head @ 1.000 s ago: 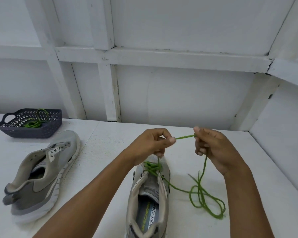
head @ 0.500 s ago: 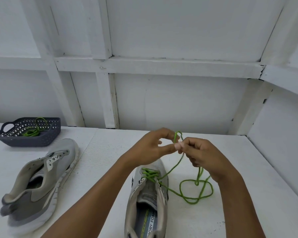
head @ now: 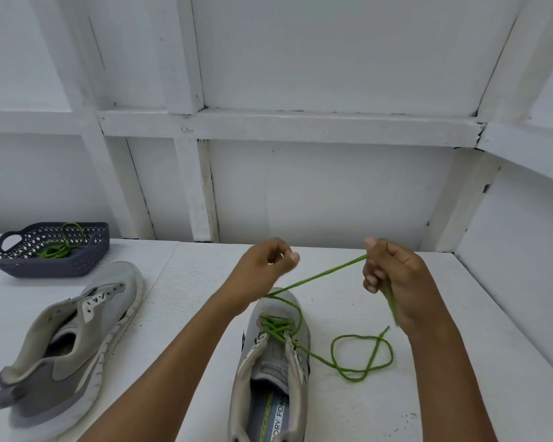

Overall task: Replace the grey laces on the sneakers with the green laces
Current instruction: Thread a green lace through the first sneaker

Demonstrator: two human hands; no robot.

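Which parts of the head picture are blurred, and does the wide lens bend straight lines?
Head view: the green lace smears below the right hand, which is motion blur; the heel of the unlaced sneaker at the left edge is soft; the wall beams lean and fan outward, which is lens distortion; the light is even, the shadows are faint, and there is no glare.

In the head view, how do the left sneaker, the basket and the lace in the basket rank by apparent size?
1. left sneaker (nearer the camera, so its lead is unsure)
2. basket
3. lace in the basket
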